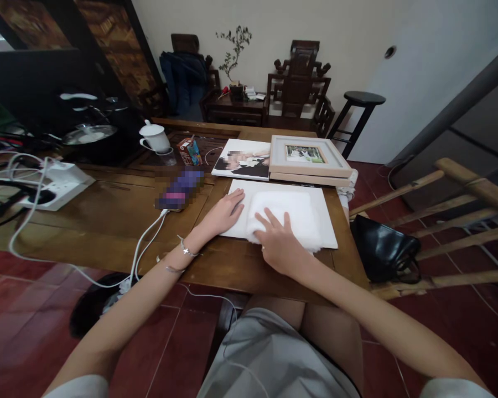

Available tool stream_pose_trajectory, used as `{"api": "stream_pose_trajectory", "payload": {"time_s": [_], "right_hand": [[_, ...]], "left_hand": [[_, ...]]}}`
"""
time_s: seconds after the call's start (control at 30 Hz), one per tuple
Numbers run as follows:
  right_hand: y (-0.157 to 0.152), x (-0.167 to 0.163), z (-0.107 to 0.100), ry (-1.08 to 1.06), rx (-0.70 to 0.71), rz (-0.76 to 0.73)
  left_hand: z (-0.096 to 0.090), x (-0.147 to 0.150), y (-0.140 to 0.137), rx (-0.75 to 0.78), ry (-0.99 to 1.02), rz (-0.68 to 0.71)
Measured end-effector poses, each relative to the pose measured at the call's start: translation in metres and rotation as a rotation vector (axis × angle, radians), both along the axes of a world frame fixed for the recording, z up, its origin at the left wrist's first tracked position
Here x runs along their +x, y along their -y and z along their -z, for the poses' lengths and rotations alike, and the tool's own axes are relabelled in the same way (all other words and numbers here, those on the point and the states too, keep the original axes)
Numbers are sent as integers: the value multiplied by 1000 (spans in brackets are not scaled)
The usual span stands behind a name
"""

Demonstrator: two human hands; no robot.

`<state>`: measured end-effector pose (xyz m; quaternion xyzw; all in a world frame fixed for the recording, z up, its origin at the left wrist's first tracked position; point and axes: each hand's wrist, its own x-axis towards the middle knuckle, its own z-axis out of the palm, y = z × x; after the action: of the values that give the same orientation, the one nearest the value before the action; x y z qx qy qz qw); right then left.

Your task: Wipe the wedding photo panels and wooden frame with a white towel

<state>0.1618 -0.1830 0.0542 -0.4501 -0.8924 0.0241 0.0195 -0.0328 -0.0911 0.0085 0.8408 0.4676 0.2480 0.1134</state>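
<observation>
A folded white cloth or soft pad (302,213) lies on a flat white board (327,224) near the table's front edge. My right hand (280,243) rests on the left front part of the pad, fingers spread, a ring on one finger. Flat on the board's left side lies my left hand (227,211), fingers stretched out, a bracelet at its wrist. Behind the board are a photo print (243,160) and, to its right, a framed picture (309,157) stacked on another frame. What lies under the pad is hidden.
On the table (216,271) to the left are a charging phone (177,190), a drink carton (190,152), a lidded white cup (154,138) and a white power strip (62,185) with cables. A wooden chair (435,221) holding a black bag (384,249) stands at right.
</observation>
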Motion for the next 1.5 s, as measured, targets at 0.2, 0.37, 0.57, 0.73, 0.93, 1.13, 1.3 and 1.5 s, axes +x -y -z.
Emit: {"api": "stream_pose_trajectory", "payload": {"time_s": [0.2,0.37,0.57,0.73,0.93,1.13,1.3,1.5], "right_hand": [[33,2,-24,14,-216,-116],[20,2,-21,-28,-147,-119],[-34,-5,-8,-31,-65,-12],[-72,-11,-4,-37,41,-4],[-53,-15,2,40,52,-15],[14,-8,-6,-6,-15,-121],[38,-1,-22,-73,-106,-202],[-3,-1,-18,-55,-40,-83]], "left_hand": [[-1,0,1,-21,9,-5],[4,0,0,-25,18,-18],[12,-2,-2,-26,33,-34],[16,-4,-4,-22,31,2],[17,-5,-5,-21,11,-8],[15,-4,-3,-25,-18,-28],[12,-3,-1,-29,-9,-33],[12,-3,-2,-37,-7,-45]]}}
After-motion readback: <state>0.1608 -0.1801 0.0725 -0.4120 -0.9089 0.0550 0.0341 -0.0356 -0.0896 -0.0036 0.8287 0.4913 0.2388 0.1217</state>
